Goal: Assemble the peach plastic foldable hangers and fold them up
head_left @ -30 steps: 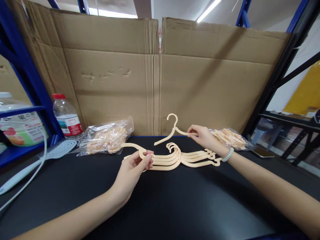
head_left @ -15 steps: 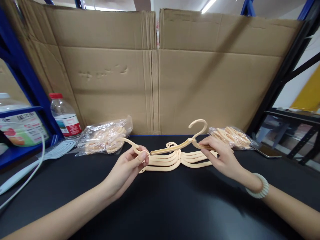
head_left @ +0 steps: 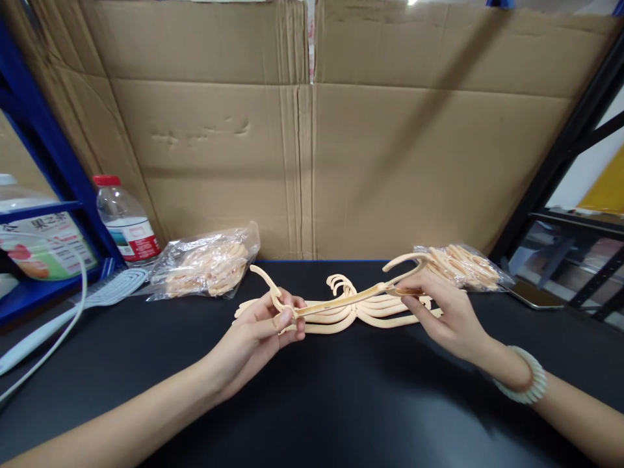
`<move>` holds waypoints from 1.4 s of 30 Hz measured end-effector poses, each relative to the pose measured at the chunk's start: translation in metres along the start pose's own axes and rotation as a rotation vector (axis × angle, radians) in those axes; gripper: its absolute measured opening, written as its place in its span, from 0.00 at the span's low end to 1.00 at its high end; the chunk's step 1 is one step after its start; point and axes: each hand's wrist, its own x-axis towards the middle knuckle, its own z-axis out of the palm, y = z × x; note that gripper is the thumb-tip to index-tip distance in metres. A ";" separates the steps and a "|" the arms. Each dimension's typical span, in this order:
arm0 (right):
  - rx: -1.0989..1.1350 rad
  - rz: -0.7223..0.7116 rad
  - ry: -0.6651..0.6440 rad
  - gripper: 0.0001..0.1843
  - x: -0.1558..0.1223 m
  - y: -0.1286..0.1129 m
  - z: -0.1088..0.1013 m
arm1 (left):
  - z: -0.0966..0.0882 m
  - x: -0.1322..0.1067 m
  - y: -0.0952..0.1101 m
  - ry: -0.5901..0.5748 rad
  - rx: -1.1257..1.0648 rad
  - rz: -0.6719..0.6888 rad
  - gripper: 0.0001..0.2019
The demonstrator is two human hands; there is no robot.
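Note:
My left hand pinches the end of a cream plastic hanger piece that curves up to the left. My right hand pinches a second cream hanger near its hook, and its long arm reaches across to my left fingers. The two pieces meet at my left hand. Just beyond them a stack of several matching hangers lies flat on the black table. A pale bead bracelet circles my right wrist.
Two clear bags of the same cream hangers lie at the back, one left and one right. A water bottle, a white brush and a cable sit left. A phone lies right. Cardboard walls the back.
My right hand has carried its hanger from the right-hand bag toward me and lowered it over the stack, swinging its arm across to meet the piece in my left hand.

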 end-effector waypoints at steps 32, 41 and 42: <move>-0.089 -0.085 0.092 0.12 -0.005 -0.009 0.005 | -0.002 0.001 -0.005 0.131 -0.116 -0.064 0.08; -0.100 -0.111 0.082 0.13 -0.006 -0.012 0.007 | -0.007 0.000 -0.008 0.164 -0.011 -0.024 0.09; -0.094 -0.108 0.082 0.13 -0.006 -0.013 0.007 | -0.007 0.000 -0.009 0.167 -0.005 -0.018 0.09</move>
